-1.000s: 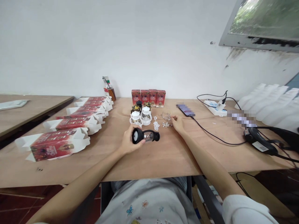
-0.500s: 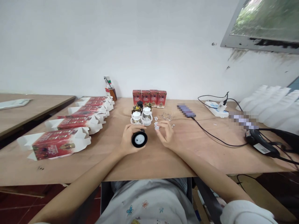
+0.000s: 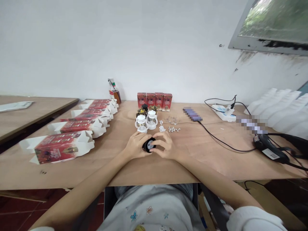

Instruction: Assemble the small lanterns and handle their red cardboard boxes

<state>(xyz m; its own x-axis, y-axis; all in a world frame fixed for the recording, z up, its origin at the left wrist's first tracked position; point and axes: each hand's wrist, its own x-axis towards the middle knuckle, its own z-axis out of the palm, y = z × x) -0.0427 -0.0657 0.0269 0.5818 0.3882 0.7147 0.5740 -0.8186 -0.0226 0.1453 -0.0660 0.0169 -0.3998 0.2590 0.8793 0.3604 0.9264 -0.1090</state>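
Note:
My left hand (image 3: 137, 145) is wrapped round a small black lantern (image 3: 145, 147), its round underside turned towards me. At that underside, the thumb and forefinger of my right hand (image 3: 166, 146) are bent together. Anything between those fingertips is too small to make out. Just beyond my hands stand white mini lanterns (image 3: 151, 120), with gold and black ones (image 3: 141, 112) behind them. Close to my right fingers lie small white plastic pieces (image 3: 162, 128). Several button cells (image 3: 173, 129) and a scatter of tiny metallic parts (image 3: 172, 120) are to their right.
Opened red cartons (image 3: 56, 148) line the left side. Closed red boxes (image 3: 158, 101) stand near the wall beside a bottle (image 3: 116, 95). To the right are a phone (image 3: 192, 114) on a cable, a power strip (image 3: 222, 112), a black device (image 3: 270, 148) and white foam-like pieces (image 3: 284, 107).
My right hand has moved left and nearer, from the white plastic pieces to the lantern's underside. My left hand has shifted slightly right and tilted the lantern towards it. The button cells are now uncovered.

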